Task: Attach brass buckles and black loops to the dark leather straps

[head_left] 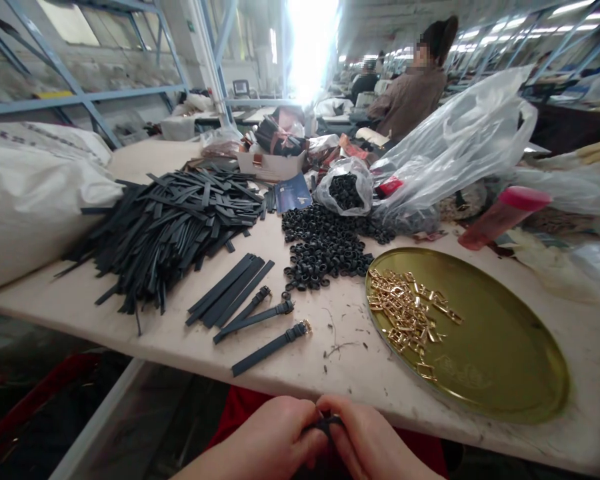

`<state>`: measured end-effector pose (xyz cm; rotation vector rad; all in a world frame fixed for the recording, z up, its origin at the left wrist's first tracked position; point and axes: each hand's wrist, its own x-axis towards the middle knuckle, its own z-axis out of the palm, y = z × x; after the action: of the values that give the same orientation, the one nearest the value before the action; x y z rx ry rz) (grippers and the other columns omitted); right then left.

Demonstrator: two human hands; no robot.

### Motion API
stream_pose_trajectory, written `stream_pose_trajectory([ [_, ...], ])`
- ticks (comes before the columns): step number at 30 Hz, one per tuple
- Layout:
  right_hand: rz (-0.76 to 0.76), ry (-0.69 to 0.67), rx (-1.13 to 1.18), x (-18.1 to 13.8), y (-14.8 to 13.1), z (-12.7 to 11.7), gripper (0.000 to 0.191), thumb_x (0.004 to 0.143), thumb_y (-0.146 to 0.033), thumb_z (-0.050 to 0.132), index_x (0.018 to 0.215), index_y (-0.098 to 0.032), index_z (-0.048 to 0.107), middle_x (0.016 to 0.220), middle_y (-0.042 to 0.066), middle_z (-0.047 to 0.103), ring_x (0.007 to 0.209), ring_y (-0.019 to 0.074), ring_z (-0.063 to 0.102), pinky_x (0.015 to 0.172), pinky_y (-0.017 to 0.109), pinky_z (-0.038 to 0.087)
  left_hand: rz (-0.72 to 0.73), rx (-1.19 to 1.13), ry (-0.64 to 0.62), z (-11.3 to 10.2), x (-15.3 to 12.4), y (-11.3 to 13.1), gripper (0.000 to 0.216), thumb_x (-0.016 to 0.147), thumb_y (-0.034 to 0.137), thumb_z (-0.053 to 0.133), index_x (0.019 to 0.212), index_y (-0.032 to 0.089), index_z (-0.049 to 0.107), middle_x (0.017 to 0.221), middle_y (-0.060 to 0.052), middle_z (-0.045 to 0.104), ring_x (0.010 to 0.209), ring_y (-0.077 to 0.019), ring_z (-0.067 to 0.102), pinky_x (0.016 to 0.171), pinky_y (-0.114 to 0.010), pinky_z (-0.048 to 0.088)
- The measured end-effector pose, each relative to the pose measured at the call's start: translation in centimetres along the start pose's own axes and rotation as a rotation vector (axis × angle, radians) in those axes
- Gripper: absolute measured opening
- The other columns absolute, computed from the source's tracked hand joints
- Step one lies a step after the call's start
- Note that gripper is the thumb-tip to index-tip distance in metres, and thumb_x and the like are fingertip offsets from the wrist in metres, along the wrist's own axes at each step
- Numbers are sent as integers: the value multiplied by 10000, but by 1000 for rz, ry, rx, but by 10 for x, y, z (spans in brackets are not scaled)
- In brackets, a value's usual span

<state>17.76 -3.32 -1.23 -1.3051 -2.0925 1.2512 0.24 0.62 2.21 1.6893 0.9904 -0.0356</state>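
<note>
While a narrow black leather strap is pinched between the left hand and the right hand, both closed on it below the near edge of the pale worktable, a fitting step is judged to be in hand; steady fingertip threading is called for next.
</note>
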Motion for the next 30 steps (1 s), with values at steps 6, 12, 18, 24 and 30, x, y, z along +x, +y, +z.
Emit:
stream_pose_trajectory([
  [6, -26, 263, -173, 64, 1, -1, 246, 868, -191, 332, 1057, -184, 489, 878, 67, 660, 775, 188, 609, 670, 285, 438, 65, 312, 330, -34, 18, -16, 210, 834, 285, 439, 804, 206, 632, 799, -21, 639, 740, -171, 559, 660, -237, 385],
  [12, -15, 476, -437, 126, 19, -2, 192, 846, -239, 427, 956, -172, 569, 979, 107, 618, 921, 249, 548, 795, 395, 411, -29, 579, 759, -94, 31, -52, 223, 864, 288, 409, 963, 202, 590, 936, -61, 586, 892, -203, 525, 802, -303, 374],
  [18, -36, 514, -402, 125, 40, 10, 264, 849, -311, 447, 1060, -174, 523, 1050, 105, 609, 986, 244, 539, 847, 415, 422, -189, 629, 720, -114, 51, -66, 190, 838, 297, 461, 876, 164, 591, 872, -64, 596, 852, -206, 543, 769, -302, 393],
  [24, -96, 552, -444, 122, 44, 15, 488, 788, -422, 526, 1196, -164, 451, 1191, 133, 544, 1096, 281, 484, 904, 452, 402, -92, 637, 635, -90, 56, -58, 210, 864, 301, 423, 828, 211, 609, 846, -13, 617, 819, -155, 566, 733, -234, 407],
  [30, -99, 543, -404, 123, 40, 14, 430, 810, -389, 505, 1175, -162, 478, 1153, 127, 565, 1063, 267, 506, 902, 438, 412, -287, 649, 789, -129, 57, -68, 187, 840, 227, 438, 916, 119, 570, 943, -128, 578, 912, -237, 540, 789, -346, 387],
])
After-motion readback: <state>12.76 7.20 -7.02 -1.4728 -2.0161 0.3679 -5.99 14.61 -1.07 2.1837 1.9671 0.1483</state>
